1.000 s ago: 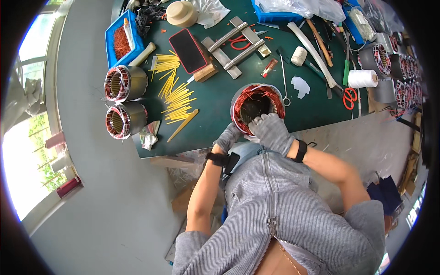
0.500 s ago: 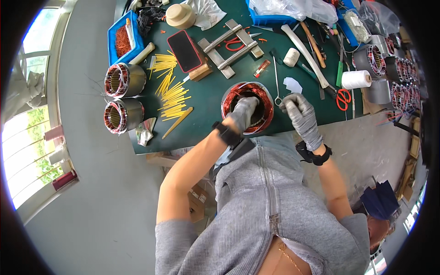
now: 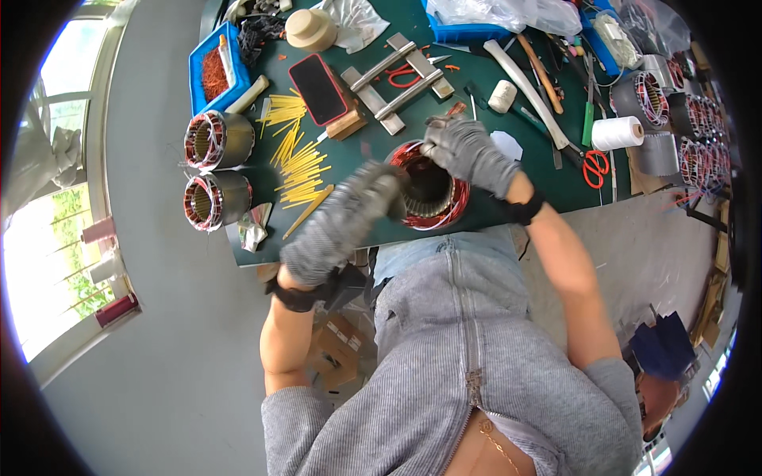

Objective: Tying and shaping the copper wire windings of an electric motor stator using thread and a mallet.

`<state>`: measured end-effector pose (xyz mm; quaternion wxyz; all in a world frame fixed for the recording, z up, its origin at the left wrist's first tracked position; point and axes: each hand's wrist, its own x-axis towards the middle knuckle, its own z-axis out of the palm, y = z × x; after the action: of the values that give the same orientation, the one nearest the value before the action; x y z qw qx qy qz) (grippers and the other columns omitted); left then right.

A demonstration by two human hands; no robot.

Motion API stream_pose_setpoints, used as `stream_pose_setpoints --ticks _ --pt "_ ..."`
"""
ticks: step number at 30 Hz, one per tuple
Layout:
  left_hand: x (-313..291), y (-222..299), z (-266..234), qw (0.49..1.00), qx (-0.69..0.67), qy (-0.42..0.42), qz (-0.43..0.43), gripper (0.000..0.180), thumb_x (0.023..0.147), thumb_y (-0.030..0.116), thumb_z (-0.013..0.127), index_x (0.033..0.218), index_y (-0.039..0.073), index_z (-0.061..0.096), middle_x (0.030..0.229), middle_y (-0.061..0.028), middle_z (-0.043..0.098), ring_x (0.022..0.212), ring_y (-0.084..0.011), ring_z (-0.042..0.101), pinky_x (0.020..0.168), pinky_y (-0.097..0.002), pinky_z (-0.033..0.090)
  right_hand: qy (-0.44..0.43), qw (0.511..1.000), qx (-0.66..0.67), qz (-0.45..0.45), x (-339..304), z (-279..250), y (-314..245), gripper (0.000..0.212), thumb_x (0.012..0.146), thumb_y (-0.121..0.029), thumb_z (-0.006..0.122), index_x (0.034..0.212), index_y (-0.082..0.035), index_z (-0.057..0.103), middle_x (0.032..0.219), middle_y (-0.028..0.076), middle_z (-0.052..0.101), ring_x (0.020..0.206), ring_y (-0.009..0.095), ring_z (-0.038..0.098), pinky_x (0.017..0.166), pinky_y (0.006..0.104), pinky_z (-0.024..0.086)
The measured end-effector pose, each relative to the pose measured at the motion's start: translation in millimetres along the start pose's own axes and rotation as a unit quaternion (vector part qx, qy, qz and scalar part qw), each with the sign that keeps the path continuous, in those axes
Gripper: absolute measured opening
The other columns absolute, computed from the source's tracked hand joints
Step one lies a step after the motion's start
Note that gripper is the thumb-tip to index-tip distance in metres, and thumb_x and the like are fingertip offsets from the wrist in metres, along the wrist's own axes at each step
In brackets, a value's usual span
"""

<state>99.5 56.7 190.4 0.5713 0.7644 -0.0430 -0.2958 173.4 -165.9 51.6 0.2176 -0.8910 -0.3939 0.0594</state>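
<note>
A motor stator (image 3: 451,208) with red copper windings stands at the table's near edge, its round bore facing up. My left hand (image 3: 341,222), in a grey glove, is at the stator's left rim; its fingers are smeared by motion. Over the far right rim reaches my gloved right hand (image 3: 476,155), its fingers closed together at the windings. What they pinch, if anything, is hidden. Behind that hand lies a thin metal rod, mostly covered. A small white piece of sheet (image 3: 506,146) lies beside the right wrist.
Yellow strips (image 3: 303,174) and two more stators (image 3: 230,141) are on the left. Beyond sit a phone (image 3: 319,89) on a wooden block and a metal frame (image 3: 397,83). At right are a mallet (image 3: 503,96), a thread spool (image 3: 617,134), red-handled scissors (image 3: 595,170) and several stators.
My left hand has come out of the stator's bore and moved left to its rim. My right hand has moved left from the table onto the far rim, covering most of the rod.
</note>
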Motion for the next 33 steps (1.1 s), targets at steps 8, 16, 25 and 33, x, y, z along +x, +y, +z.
stream_pose_setpoints --ticks 8,16,25,33 --pt "-65 -62 -49 0.880 -0.125 0.431 0.152 0.056 0.093 0.027 0.055 0.141 0.002 0.038 0.123 -0.0149 0.060 0.116 -0.0240 0.056 0.103 -0.0416 0.041 0.417 0.486 0.710 0.293 -75 -61 49 0.032 0.099 -0.036 0.050 0.102 -0.006 0.059 0.095 0.008 0.064 0.090 0.019 0.061 0.079 0.0311 0.048" --pt "41 -131 37 0.932 0.075 0.341 0.093 0.029 0.097 0.023 0.052 0.118 0.002 0.054 0.130 -0.0151 0.050 0.120 -0.0234 0.047 0.104 -0.0379 0.035 -0.044 0.968 0.189 0.162 -97 -15 -61 0.027 0.095 -0.029 0.051 0.109 -0.006 0.058 0.083 0.014 0.065 0.078 0.024 0.065 0.068 0.0384 0.051" --pt "5 -95 30 0.954 -0.187 0.221 0.074 0.043 0.102 0.038 0.041 0.087 0.002 0.059 0.077 -0.0062 0.062 0.074 -0.0180 0.059 0.087 -0.0372 0.046 -0.205 0.939 0.052 0.270 -82 1 -89 0.054 0.092 -0.044 0.052 0.126 -0.003 0.051 0.078 0.018 0.066 0.068 0.029 0.066 0.061 0.0406 0.051" --pt "40 -104 75 0.875 0.468 0.100 0.071 0.022 0.077 0.023 0.063 0.093 0.008 0.066 0.090 -0.0116 0.065 0.093 -0.0296 0.061 0.093 -0.0425 0.043 -0.226 0.631 0.676 0.306 -88 -29 -67 0.038 0.096 -0.034 0.052 0.125 -0.009 0.051 0.067 -0.006 0.052 0.052 0.001 0.042 0.046 0.0165 0.032"
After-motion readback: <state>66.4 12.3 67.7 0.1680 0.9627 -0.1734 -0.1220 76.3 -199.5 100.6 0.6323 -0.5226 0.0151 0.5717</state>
